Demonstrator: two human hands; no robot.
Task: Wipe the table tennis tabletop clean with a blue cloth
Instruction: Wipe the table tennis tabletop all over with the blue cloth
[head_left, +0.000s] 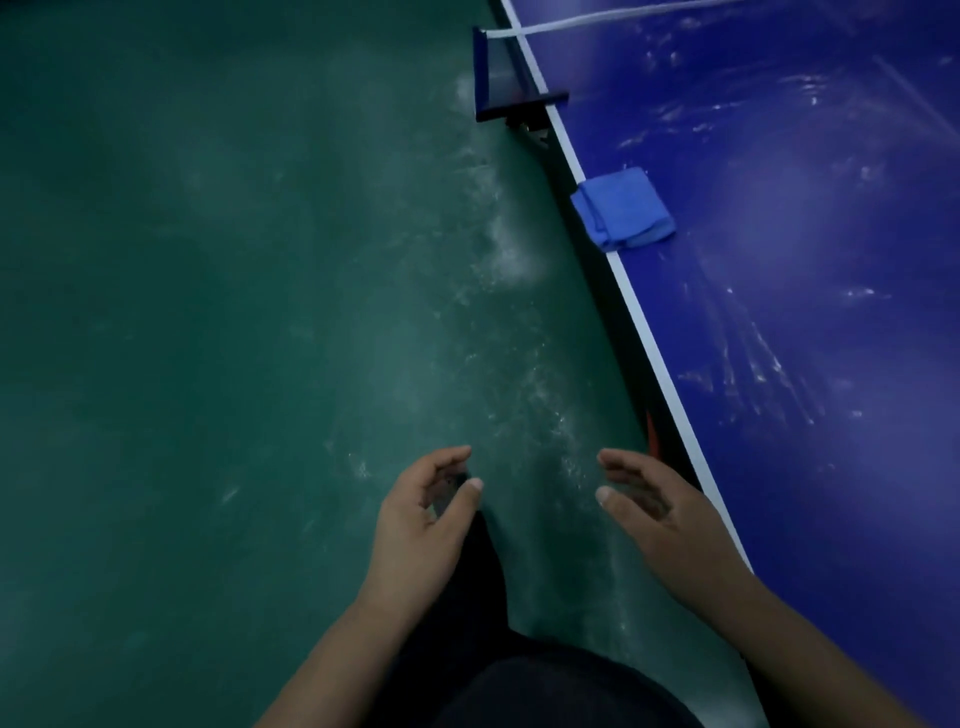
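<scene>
Over a scuffed green floor (234, 312), our left hand (421, 535) and right hand (660, 514) hang loosely curled, empty. The folded blue microfibre cloth (623, 208) lies at the smeared blue tabletop's (831, 364) white-lined edge; soft and light, we'd pinch its folded stack.

A sports hall: table tennis table (810, 322), net (501, 78), green floor (234, 312).

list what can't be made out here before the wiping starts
- Tabletop: head view's right and top edges cut it off, so its full extent and far side are unseen.
- Net: only a white strip shows at the top edge.
- Blue cloth: folded, inner layers hidden.
- Red object under the table edge: too small and dark to identify.
- Left hand and right hand: both empty.
</scene>
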